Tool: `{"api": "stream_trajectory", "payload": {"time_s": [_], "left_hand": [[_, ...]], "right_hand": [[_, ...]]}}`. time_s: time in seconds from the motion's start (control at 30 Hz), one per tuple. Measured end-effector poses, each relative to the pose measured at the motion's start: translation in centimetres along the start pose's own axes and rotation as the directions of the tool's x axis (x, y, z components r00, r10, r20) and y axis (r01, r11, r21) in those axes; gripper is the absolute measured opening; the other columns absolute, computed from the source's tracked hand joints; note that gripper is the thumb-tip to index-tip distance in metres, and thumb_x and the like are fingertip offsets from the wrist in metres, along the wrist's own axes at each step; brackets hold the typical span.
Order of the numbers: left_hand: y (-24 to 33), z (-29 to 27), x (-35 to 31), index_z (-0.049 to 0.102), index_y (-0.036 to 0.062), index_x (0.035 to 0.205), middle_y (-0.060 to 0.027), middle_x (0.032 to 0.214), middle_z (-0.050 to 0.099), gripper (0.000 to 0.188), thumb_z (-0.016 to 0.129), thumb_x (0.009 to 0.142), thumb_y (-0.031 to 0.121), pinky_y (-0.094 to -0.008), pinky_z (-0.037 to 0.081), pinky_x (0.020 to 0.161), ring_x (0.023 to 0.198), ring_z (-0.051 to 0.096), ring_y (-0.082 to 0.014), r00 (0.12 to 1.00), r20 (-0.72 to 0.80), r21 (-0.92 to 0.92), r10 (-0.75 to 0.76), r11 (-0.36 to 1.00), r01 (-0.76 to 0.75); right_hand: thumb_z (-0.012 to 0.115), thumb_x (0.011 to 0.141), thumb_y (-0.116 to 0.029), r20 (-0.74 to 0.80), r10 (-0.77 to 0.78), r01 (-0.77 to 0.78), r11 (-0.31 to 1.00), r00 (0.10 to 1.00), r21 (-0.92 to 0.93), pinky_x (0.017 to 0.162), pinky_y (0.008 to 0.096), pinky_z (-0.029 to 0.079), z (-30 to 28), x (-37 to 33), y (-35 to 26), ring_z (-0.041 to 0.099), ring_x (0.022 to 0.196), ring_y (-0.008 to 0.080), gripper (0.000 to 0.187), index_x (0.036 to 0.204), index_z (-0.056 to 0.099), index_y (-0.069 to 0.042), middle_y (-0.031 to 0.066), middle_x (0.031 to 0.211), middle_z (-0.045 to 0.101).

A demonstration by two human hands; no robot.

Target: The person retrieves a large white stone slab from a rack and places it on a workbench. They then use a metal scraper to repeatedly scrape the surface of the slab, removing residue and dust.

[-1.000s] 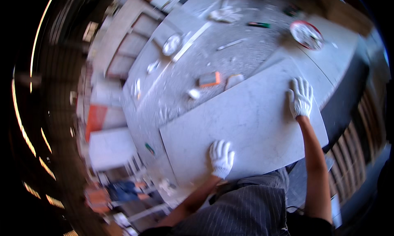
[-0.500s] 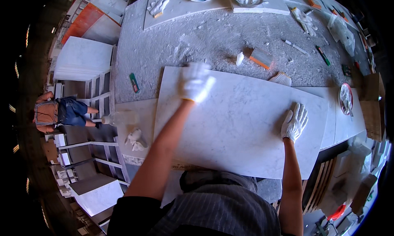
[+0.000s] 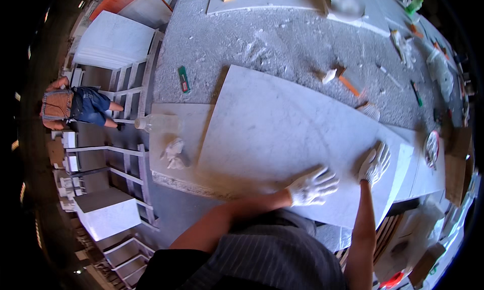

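Observation:
A large white marble slab with faint grey veins lies flat in front of me, over paler pieces at its left and right. My left hand, in a white knitted glove, rests on the slab near its front edge, fingers spread and pointing right. Farther right, my right hand, gloved the same way, lies on the slab with its fingers stretched out. Neither hand holds anything. Another glove pokes out from beneath the slab's far edge, mostly hidden.
Beyond the slab lie a white bottle-like piece, an orange-edged block and a green box. On the left are a clear plastic bottle and crumpled white cloth. A person stands far left beside racks of slabs.
My left hand has swept from the slab's far left to its near edge, toward my right hand. The right hand stays on the slab. The view has shifted and turned slightly.

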State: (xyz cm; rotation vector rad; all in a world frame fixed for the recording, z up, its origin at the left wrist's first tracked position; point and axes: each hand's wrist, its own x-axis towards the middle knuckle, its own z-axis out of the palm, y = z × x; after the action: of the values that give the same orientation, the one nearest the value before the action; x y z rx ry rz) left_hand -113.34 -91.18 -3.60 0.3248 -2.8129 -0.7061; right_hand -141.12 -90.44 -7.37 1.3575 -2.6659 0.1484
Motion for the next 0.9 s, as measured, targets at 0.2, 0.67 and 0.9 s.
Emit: {"api": "stream_trajectory", "payload": {"time_s": [0.2,0.67,0.9], "left_hand": [[-6.7,-13.9,-5.8,0.064,0.0142,0.113,-0.0069,0.119,0.058,0.041,0.064,0.078,0.036,-0.0508,0.038,0.098,0.111,0.052,-0.0325,0.892,-0.061,0.319,-0.449,0.838,0.443],[-3.3,-8.3,-24.5,0.048,-0.0027,0.132,-0.0223,0.136,0.047,0.044,0.055,0.092,0.016,-0.0484,0.032,0.108,0.127,0.042,-0.0412,0.323,-0.658,-0.055,-0.68,0.471,0.88],[-1.5,-12.6,-25.0,0.044,-0.0068,0.133,-0.0235,0.138,0.045,0.042,0.049,0.095,0.01,-0.0434,0.03,0.109,0.13,0.041,-0.0366,0.166,-0.671,-0.253,-0.723,0.434,0.865]], "right_hand": [[0.038,0.098,-0.035,0.049,-0.001,-0.002,0.998,0.999,0.059,0.115,0.0435,0.018,-2.9,0.4,-1.3,0.03,0.138,0.0314,0.05,0.141,0.042,-0.011,0.0136,0.147,0.038],[0.041,0.095,-0.042,0.039,-0.249,0.248,0.969,0.968,0.014,0.115,0.0516,0.012,-1.6,-3.8,-11.6,0.023,0.142,0.0347,0.057,0.147,0.034,-0.018,0.0118,0.153,0.031],[0.041,0.093,-0.032,-0.105,-0.692,0.649,0.599,0.715,0.47,0.11,0.0524,0.023,-6.6,-13.8,-34.1,0.039,0.129,0.0302,0.043,0.13,0.046,-0.011,0.0123,0.134,0.046]]}}
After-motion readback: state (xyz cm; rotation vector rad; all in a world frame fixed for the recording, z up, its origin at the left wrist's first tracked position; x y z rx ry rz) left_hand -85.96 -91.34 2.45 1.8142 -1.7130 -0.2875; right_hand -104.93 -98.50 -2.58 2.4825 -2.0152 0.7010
